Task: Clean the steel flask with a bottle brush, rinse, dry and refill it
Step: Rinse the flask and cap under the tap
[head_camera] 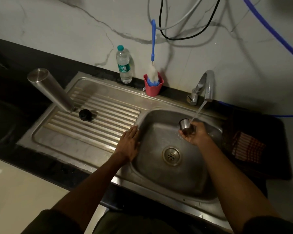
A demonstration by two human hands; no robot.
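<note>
The tall steel flask (51, 89) stands upside down on the ribbed draining board (71, 139), with its black stopper (85, 115) beside it. My right hand (195, 134) holds the small steel cup lid (185, 123) over the sink basin (159, 173), under the stream running from the tap (205, 85). My left hand (129, 144) rests flat, fingers straight, on the basin's left rim. The bottle brush (153, 70), blue-handled with white bristles, stands in a pink cup (153, 87) at the back edge.
A clear plastic water bottle (124, 65) with a teal cap stands against the wall left of the pink cup. A checked cloth (247, 146) lies on the dark counter right of the sink. Cables and a blue hose (276, 33) hang on the marble wall.
</note>
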